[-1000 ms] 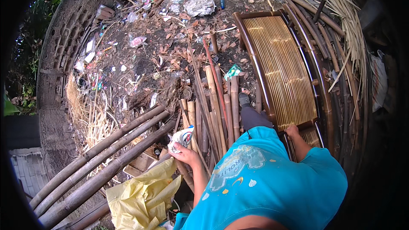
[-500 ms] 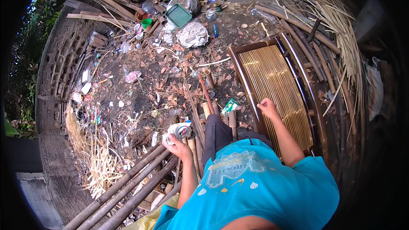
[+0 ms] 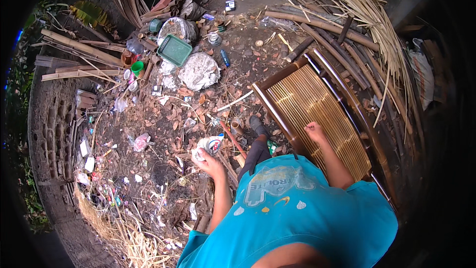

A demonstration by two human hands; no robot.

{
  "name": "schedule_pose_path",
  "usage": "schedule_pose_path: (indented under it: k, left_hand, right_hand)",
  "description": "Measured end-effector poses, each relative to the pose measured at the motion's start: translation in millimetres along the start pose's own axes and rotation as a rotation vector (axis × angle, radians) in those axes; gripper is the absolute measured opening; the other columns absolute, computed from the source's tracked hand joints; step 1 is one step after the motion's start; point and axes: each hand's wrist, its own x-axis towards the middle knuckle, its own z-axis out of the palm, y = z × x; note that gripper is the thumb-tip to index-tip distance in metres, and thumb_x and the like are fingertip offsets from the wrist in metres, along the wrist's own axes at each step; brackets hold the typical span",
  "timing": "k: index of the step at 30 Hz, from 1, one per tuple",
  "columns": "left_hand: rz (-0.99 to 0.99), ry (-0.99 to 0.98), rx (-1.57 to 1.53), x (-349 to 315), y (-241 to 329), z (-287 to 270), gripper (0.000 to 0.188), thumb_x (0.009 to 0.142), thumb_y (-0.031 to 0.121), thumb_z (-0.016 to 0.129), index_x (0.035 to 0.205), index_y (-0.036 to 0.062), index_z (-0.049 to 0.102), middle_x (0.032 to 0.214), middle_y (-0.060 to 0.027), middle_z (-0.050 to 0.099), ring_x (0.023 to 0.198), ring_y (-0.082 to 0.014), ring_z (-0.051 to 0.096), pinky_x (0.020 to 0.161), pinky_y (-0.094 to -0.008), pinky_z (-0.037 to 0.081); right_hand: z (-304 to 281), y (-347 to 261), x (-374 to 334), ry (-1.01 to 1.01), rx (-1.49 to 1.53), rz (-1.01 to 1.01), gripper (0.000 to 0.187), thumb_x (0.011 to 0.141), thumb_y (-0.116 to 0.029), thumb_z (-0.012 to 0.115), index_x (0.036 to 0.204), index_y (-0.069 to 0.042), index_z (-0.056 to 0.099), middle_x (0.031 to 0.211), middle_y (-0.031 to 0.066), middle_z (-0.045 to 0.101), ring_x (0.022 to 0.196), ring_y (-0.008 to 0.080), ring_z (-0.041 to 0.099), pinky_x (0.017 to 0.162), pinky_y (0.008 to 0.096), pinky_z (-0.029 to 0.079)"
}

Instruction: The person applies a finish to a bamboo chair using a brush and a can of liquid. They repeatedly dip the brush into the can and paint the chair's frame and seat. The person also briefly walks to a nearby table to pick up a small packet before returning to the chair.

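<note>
My left hand (image 3: 210,164) is closed round a crumpled white plastic packet (image 3: 214,143) with blue and red print, held above the littered ground. My right hand (image 3: 314,131) is curled closed over the bamboo bench (image 3: 307,94), which has a slatted golden surface and dark glossy frame poles. Whether those fingers hold anything small is hidden, and I cannot tell if they touch the slats. One foot in a dark shoe (image 3: 258,126) stands beside the bench's left edge.
Bamboo poles (image 3: 337,30) and pale split strips (image 3: 382,34) lie along the right. Ahead on the left are white sacks (image 3: 199,72), a green tray (image 3: 174,50), a green cup (image 3: 137,67) and stacked bamboo (image 3: 82,49). Dry leaves and scraps cover the ground.
My view has shifted forward and turned; the near-left poles have left it. A shoe now shows ahead of me. The packet stays in my left hand, and my right hand stays over the bench.
</note>
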Motion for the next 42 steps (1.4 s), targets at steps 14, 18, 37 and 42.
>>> schedule_pose_path:
  k: [14,18,37,42]
  left_hand:
    - [0.022,0.231,-0.009,290,-31,90,0.059,0.102,0.039,0.053,0.128,-0.0123,0.039,0.12,-0.0288,0.054,0.104,-0.0291,0.056,0.092,-0.0402,0.045]
    - [0.012,0.481,0.035,303,-55,74,0.061,0.101,0.041,0.052,0.124,-0.0145,0.045,0.118,-0.0334,0.054,0.105,-0.0371,0.056,0.092,-0.0464,0.043]
    - [-0.149,0.72,0.339,297,-70,67,0.063,0.1,0.042,0.055,0.13,-0.0125,0.043,0.126,-0.0349,0.051,0.111,-0.0413,0.056,0.093,-0.0463,0.046]
    - [-0.052,0.6,0.189,362,-49,143,0.063,0.099,0.041,0.057,0.126,-0.014,0.044,0.124,-0.036,0.051,0.109,-0.0439,0.055,0.093,-0.0484,0.044]
  right_hand:
    - [-73,-109,64,0.11,-0.463,0.114,0.011,0.076,-0.014,0.068,0.074,-0.005,0.062,0.069,0.009,0.064,0.068,0.0201,0.061,0.066,0.0344,0.051]
    - [-108,-146,113,0.094,-0.453,0.149,0.003,0.078,-0.006,0.061,0.081,-0.006,0.061,0.062,0.0079,0.059,0.054,0.02,0.058,0.051,0.0355,0.047]
    - [67,-308,277,-0.198,-0.416,-0.07,0.023,0.084,-0.027,0.072,0.087,-0.006,0.062,0.072,0.0133,0.066,0.05,0.0214,0.062,0.051,0.0385,0.05]
    - [66,-290,312,-0.141,-0.437,0.11,0.03,0.085,-0.035,0.072,0.086,-0.006,0.064,0.079,0.0143,0.068,0.07,0.0246,0.068,0.067,0.0401,0.054]
